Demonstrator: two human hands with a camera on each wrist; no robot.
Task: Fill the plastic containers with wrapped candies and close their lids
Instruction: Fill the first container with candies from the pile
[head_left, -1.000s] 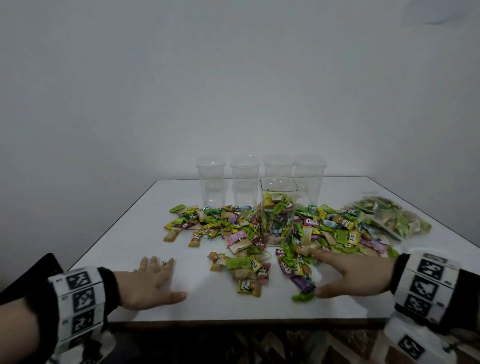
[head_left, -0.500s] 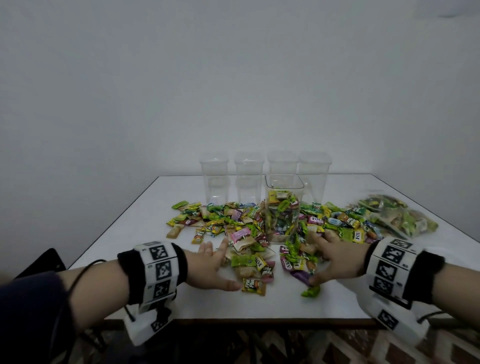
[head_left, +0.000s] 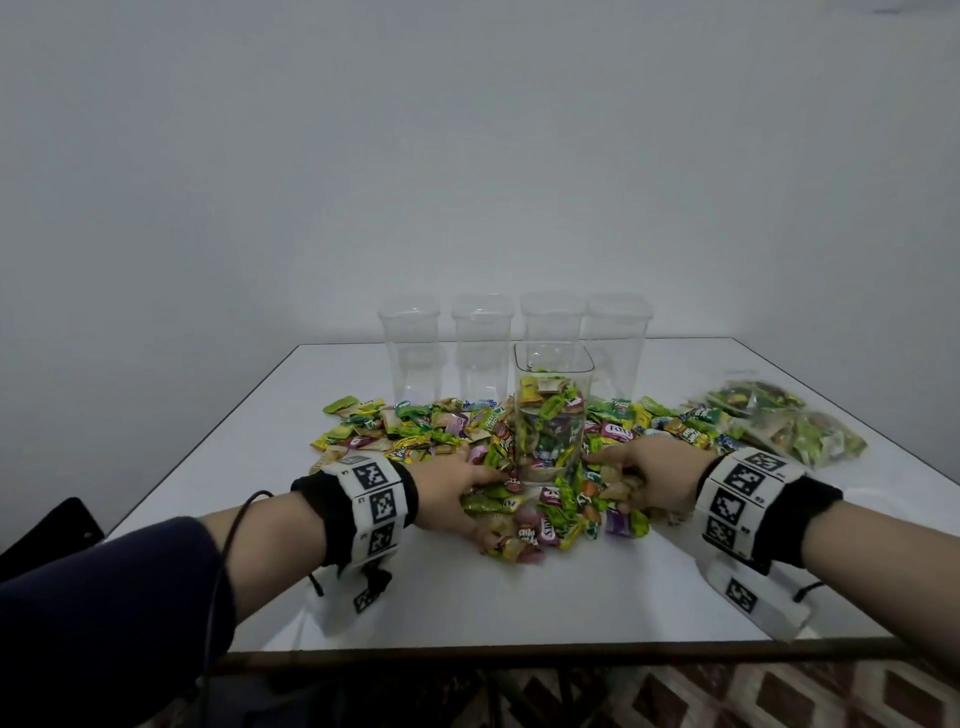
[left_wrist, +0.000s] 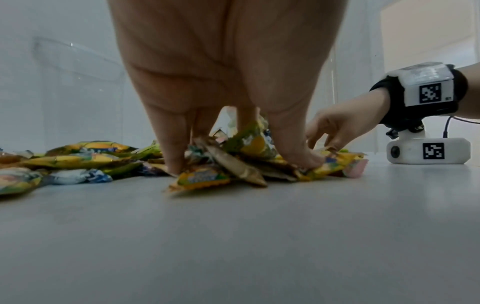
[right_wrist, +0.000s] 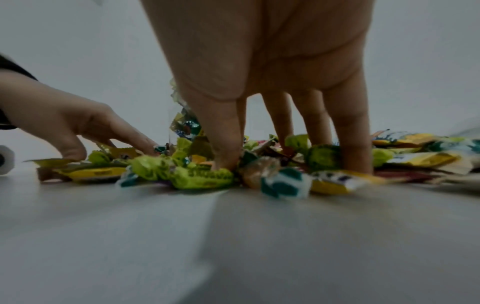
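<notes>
A clear plastic container (head_left: 553, 415) stands open-topped in the middle of the table, partly filled with wrapped candies. Loose wrapped candies (head_left: 415, 436) lie heaped around it. My left hand (head_left: 467, 493) rests on the pile just left of the container, its spread fingers (left_wrist: 171, 156) pushed down among the wrappers. My right hand (head_left: 623, 480) lies on the pile just right of it, and its fingers (right_wrist: 350, 148) also stand straight down into the candies (right_wrist: 202, 174). Neither hand visibly lifts or encloses a candy. No lid is in view.
Several empty clear containers (head_left: 410, 353) stand in a row behind the filled one. Clear bags of candies (head_left: 779, 426) lie at the right. The white table (head_left: 519, 597) is bare between the pile and its front edge.
Both hands have moved forward from the bare table near the front edge into the candy pile, and now flank the container on either side.
</notes>
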